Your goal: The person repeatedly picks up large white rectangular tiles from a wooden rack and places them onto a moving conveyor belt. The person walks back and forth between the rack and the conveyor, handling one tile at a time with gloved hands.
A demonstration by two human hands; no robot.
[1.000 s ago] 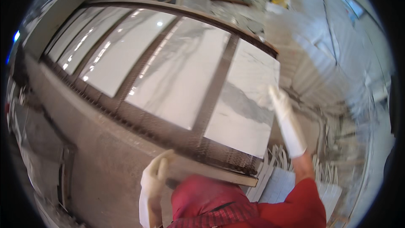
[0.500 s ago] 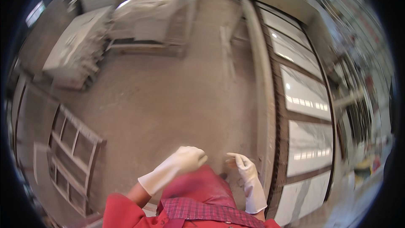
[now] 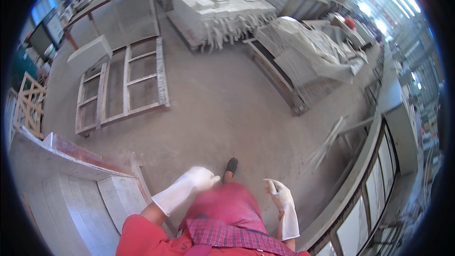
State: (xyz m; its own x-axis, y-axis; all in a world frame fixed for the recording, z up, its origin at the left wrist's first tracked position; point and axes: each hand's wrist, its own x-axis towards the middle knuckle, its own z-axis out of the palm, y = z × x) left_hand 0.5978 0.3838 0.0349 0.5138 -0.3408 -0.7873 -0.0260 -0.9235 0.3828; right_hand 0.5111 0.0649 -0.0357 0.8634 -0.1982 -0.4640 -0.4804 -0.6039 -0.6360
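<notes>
A wide concrete floor filled the workshop, with a pallet of pale stone slabs stacked at the far end, a plastic-wrapped stack to its right and an empty wooden frame lying flat at the far left. A long metal-framed rack of white panels curved along the right edge, and a crate of light slabs stood at the near left. The worker, in a red top and apron, stood mid-floor with one dark shoe forward, apparently between loads and walking rather than handling stone. The left hand, in a long white glove, was loosely curled and held nothing; the right hand, gloved likewise, was half open with fingers bent, also empty. The nearest slabs were those in the crate just left of the left arm, untouched. Taking one up would likely call for turning toward it and gripping its edges with both hands.
</notes>
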